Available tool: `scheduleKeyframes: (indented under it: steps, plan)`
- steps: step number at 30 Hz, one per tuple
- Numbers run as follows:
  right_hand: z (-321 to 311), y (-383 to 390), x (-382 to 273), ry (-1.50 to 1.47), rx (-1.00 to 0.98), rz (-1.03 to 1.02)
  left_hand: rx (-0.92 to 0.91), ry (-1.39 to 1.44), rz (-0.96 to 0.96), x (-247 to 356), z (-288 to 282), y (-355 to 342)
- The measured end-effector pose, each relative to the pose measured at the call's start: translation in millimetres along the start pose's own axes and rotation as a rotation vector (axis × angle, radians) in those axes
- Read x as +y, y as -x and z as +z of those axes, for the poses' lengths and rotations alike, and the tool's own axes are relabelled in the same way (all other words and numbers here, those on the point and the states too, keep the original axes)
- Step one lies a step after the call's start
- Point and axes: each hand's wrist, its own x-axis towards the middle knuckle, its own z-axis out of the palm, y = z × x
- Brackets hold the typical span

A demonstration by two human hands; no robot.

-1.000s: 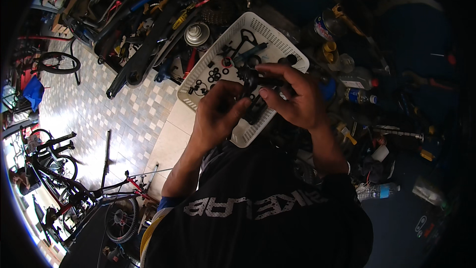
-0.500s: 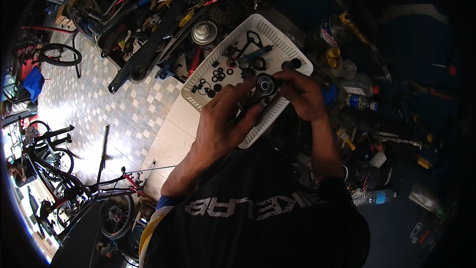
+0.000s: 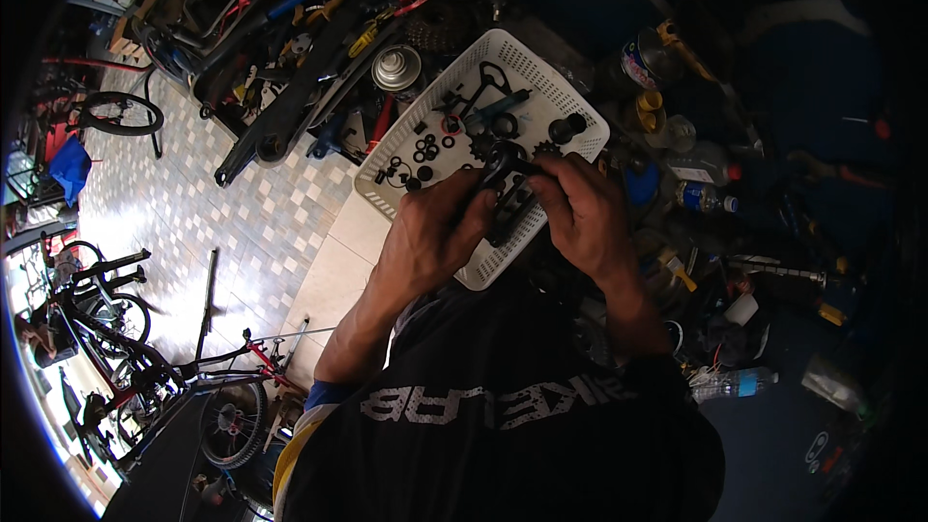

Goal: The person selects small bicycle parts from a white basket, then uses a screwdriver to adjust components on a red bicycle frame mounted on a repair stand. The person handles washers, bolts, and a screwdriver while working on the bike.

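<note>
Over a white perforated plastic basket (image 3: 382, 198), my two hands hold a black bicycle part (image 3: 499, 166) with a rounded end. My left hand (image 3: 430, 227) grips it from the left, thumb and fingers closed around it. My right hand (image 3: 585, 208) pinches its right side between thumb and fingers. The part's exact kind is hard to make out in the shade. In the basket lie small black rings (image 3: 425, 148), a black ring-shaped piece (image 3: 505, 124), toothed cogs (image 3: 546, 149), a black cylindrical piece (image 3: 568, 127) and a dark teal rod-like piece (image 3: 503, 108).
A spray can (image 3: 396, 70) stands beyond the basket, near a heap of bike frame parts and tools (image 3: 290, 87). Plastic bottles (image 3: 701, 198) and clutter crowd the right. Bicycles (image 3: 116, 348) stand at the left on the tiled floor (image 3: 193, 193).
The black part has tilted, so the silver bearing face that showed before is turned out of sight. My right hand has shifted lower and its fingers have drawn in around the part.
</note>
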Motion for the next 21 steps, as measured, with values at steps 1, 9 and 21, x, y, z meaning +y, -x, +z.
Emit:
scheduleKeyframes:
  steps: [1,9,21]
  plan:
    - [-1,0,-1,0.014,0.007,-0.007,-0.010,-0.010,0.005,0,0,0]
    - [3,2,-6,0.006,-0.006,-0.036,-0.013,0.058,0.007,-8,20,7]
    - [-13,-18,-28,-0.049,-0.005,-0.065,-0.153,0.549,-0.072,-21,8,0]
